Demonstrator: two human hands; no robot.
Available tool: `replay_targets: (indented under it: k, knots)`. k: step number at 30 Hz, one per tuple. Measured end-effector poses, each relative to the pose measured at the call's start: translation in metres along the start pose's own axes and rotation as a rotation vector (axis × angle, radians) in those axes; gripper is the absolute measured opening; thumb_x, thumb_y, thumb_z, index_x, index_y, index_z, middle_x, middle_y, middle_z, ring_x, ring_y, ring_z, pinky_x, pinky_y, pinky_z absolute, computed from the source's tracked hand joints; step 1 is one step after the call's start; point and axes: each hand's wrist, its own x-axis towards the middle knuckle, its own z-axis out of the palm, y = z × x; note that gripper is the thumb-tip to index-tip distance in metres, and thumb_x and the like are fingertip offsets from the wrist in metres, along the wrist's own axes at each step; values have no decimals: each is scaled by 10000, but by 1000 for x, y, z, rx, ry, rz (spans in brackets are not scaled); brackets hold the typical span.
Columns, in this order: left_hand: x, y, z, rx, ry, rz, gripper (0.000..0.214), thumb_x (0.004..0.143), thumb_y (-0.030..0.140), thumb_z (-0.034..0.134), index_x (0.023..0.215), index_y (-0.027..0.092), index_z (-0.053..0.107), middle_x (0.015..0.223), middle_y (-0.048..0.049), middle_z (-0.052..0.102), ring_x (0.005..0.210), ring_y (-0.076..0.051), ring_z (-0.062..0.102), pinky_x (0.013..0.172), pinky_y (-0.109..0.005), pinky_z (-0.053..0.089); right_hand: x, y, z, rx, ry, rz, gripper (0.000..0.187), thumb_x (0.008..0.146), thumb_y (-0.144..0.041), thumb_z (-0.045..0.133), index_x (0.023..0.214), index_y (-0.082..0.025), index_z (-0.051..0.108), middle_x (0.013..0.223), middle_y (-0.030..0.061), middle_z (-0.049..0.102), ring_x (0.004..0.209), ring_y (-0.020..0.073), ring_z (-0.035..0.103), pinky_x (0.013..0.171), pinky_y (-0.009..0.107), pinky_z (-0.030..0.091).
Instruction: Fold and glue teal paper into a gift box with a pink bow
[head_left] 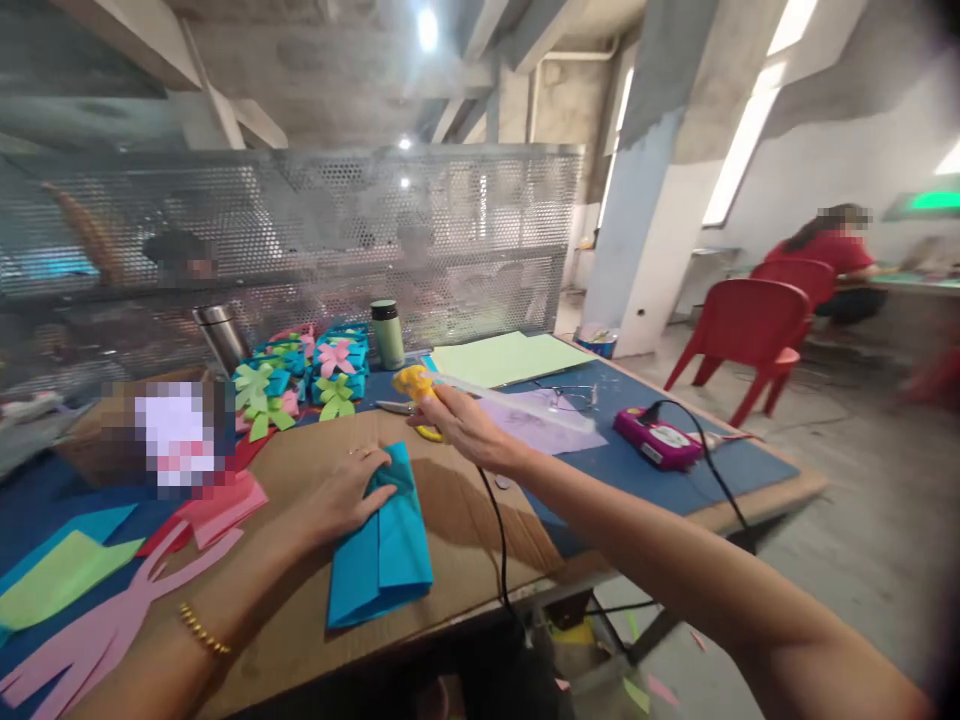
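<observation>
A folded blue paper (pixel 397 560), shaped like a flat bag, lies on the brown cardboard (pixel 465 520). My left hand (pixel 352 490) grips its upper left part, thumb on top; some fingertips are hidden. Above the paper's top end, my right hand (pixel 461 425) is closed around a yellow hot glue gun (pixel 412 382). A long translucent glue stick (pixel 532 408) sticks out behind the gun, and a black cord hangs below. Scissors (pixel 394 407) lie partly hidden under my right hand.
Finished paper bundles with flowers (pixel 335 365) stand behind, near a green bottle (pixel 387 335) and a steel flask (pixel 220 335). Pink cut paper (pixel 112 620) lies left. To the right are glasses (pixel 574 397) and a purple power box (pixel 658 438). A person in red sits beyond red chairs (pixel 750 325).
</observation>
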Motion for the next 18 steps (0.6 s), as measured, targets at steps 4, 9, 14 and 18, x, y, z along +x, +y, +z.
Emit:
replay_targets:
  k: [4,9,14,18]
  knots:
    - [1,-3,-2,59,-52,12,369,936,320,525,1259,161,604,1228,-161,641,1140,-304,606,981,-485,484,-16,12,-64,-68,-75,-3,471,1054,-482,275,1306,-198,555,1076,61,740,902,159,713,729,284,580]
    - [0,-1,-5,114,-68,13,354,942,336,519,1233,184,652,1203,-152,661,1102,-305,608,941,-478,494,-46,51,-135,-311,-85,33,386,987,-516,445,1095,-212,658,944,60,699,801,204,664,736,379,561]
    - [-2,1,-3,115,-49,20,373,955,308,513,1286,179,625,1211,-147,648,1092,-285,591,958,-471,479,-61,90,-139,-528,-157,12,249,964,-383,554,996,-161,661,968,84,671,834,194,633,796,385,513]
    - [-3,2,-6,101,-61,14,369,958,342,538,1278,186,633,1249,-133,606,1151,-286,554,1021,-488,441,-61,114,-128,-595,-205,-24,273,964,-385,538,996,-156,684,1020,159,677,876,233,652,788,388,504]
